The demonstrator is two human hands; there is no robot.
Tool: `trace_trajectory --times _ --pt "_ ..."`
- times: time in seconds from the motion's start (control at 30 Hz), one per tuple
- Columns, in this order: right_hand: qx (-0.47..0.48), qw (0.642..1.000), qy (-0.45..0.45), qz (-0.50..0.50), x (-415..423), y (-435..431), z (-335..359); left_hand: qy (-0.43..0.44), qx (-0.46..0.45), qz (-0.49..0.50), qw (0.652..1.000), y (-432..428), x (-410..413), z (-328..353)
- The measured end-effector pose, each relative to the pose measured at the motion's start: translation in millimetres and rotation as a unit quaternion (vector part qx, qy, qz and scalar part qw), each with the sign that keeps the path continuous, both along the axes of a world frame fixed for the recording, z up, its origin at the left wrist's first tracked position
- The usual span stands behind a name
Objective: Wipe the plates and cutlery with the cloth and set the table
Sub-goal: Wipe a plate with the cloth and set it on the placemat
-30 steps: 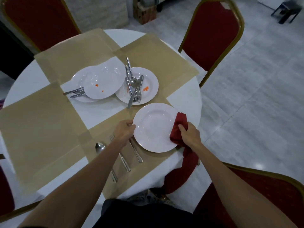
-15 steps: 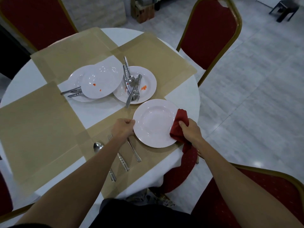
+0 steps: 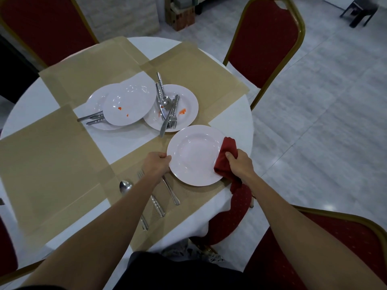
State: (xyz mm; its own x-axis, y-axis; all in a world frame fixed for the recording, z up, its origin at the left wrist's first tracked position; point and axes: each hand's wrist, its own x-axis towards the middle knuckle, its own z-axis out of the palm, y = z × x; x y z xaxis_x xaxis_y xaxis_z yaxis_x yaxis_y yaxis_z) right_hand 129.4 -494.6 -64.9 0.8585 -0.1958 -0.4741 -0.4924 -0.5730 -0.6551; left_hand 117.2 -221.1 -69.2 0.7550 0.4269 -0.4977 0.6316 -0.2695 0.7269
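A clean white plate sits over the near tan placemat. My left hand grips its left rim. My right hand holds a red cloth pressed against the plate's right rim. Below my left arm lie a spoon, a fork and knife and another piece of cutlery, partly hidden by the arm. Further back, two overlapping plates carry orange stains, with cutlery under them. A third stained plate holds several pieces of cutlery.
The round table has a white cloth and several tan placemats. Red chairs with gold frames stand at the far right, far left and near right. A wooden box sits on the floor beyond.
The plate and both hands sit slightly higher in view, mostly from my head moving. The red cloth stays at the plate's right rim.
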Motion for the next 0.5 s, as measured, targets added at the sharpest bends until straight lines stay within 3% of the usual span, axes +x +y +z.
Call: trace_trajectory --times 0.5 --pt "-0.011 1.0 -0.006 0.01 -8.9 3.0 -1.2 0.012 -0.007 0.018 1.0 8.2 -2.9 -6.0"
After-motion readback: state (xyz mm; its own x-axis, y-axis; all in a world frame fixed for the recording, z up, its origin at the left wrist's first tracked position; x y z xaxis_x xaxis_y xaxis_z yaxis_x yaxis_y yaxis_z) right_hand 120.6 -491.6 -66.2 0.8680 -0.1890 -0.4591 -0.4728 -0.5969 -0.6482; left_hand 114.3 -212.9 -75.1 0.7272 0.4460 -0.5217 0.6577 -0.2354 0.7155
